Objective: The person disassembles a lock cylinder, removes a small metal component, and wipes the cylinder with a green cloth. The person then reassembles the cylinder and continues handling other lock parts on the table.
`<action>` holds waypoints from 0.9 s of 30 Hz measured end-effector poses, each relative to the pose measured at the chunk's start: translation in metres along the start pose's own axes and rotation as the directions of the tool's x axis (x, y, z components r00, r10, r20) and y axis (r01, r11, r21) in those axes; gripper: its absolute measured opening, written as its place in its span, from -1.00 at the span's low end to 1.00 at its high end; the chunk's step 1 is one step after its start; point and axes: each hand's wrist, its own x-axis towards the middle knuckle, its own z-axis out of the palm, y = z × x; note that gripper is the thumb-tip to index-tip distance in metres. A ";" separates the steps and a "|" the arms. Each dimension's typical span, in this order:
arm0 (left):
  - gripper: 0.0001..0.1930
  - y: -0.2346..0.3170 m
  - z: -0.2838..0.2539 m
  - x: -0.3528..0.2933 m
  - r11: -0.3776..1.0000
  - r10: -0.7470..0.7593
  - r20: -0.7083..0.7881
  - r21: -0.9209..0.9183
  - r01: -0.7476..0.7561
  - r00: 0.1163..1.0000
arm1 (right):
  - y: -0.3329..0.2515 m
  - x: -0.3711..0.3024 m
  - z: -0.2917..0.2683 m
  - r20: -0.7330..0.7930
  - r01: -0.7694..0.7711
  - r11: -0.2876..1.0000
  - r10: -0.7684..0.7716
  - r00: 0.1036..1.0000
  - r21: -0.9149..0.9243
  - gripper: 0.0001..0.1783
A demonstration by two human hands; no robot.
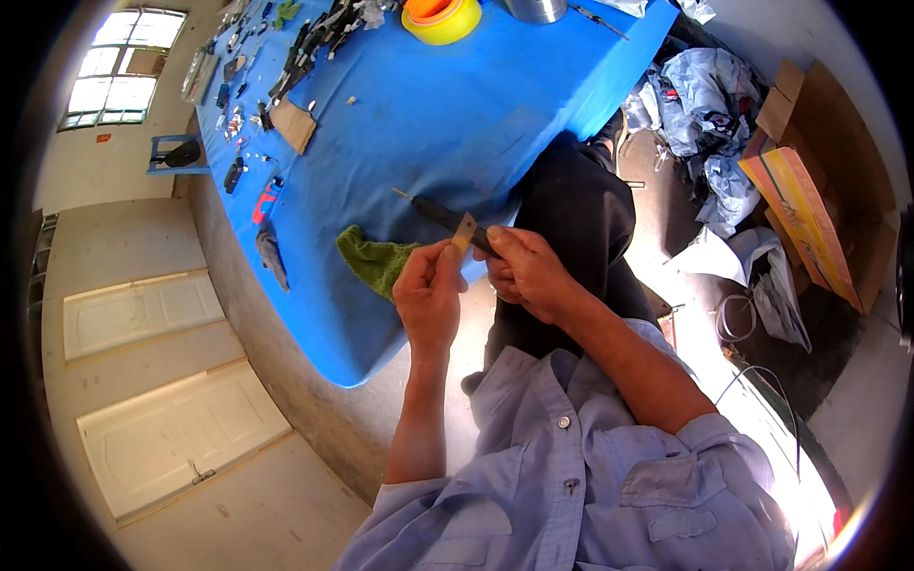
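Note:
Over the near edge of the blue-covered table [409, 143], my left hand [430, 290] pinches a small yellowish flat piece [463, 234] with a dark dot at its top. My right hand [533, 278] is closed around the rear end of a slim black tool [434, 212], whose thin metal tip points up and left. The yellowish piece lies across the tool's body; whether they touch is hard to tell. Just left of my left hand, a green cloth [376, 263] sits crumpled at the table edge.
Small dark parts [314, 38] litter the table's far left, near a cardboard scrap [293, 127] and a red-and-blue item [267, 202]. A yellow tape roll [455, 27] and metal can [536, 8] stand far back. Grey plastic bags [709, 95] and an open cardboard box [809, 219] are right.

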 end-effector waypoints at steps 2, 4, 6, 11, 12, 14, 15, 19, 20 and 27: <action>-0.87 0.000 -0.001 0.000 1.000 -0.012 0.000 -0.019 0.012 1.000 | -0.001 0.000 0.000 0.000 -0.005 1.000 0.005 1.000 0.005 -0.60; -0.87 0.000 -0.001 0.000 0.999 -0.029 0.004 -0.044 0.029 1.000 | -0.001 -0.001 0.001 0.004 -0.014 1.000 0.013 1.000 0.022 -0.60; -0.87 0.000 -0.001 -0.001 1.000 -0.005 0.006 -0.005 0.005 1.000 | 0.002 0.001 -0.002 0.024 -0.004 1.000 0.003 1.000 0.022 -0.60; -0.87 0.001 -0.002 0.002 1.000 -0.015 -0.008 0.006 0.015 1.000 | 0.000 0.000 -0.001 0.021 -0.022 0.998 0.020 1.000 0.056 -0.60; -0.87 0.001 0.000 0.001 1.000 -0.012 0.002 0.000 0.012 1.000 | 0.000 0.000 -0.003 0.030 -0.033 0.996 0.030 0.999 0.083 -0.60; -0.87 0.001 0.000 0.001 1.000 -0.013 -0.003 -0.004 0.013 1.000 | 0.000 0.000 -0.004 0.041 -0.047 0.993 0.043 0.998 0.105 -0.59; -0.87 0.002 -0.001 0.003 1.000 -0.017 -0.018 0.000 0.017 1.000 | 0.000 0.001 -0.005 0.043 -0.049 0.994 0.045 0.998 0.101 -0.59; -0.84 -0.001 0.001 0.000 0.997 0.014 0.030 0.070 -0.016 0.999 | 0.000 0.000 -0.004 0.051 -0.053 0.992 0.047 0.998 0.117 -0.60; -0.84 -0.002 0.001 0.000 0.998 0.026 0.024 0.062 -0.027 0.999 | 0.000 0.000 -0.004 0.047 -0.055 0.992 0.050 0.998 0.116 -0.60; -0.86 0.008 0.002 0.000 0.998 -0.006 0.022 0.058 0.005 1.000 | 0.000 0.001 -0.006 0.045 -0.053 0.993 0.049 0.998 0.106 -0.59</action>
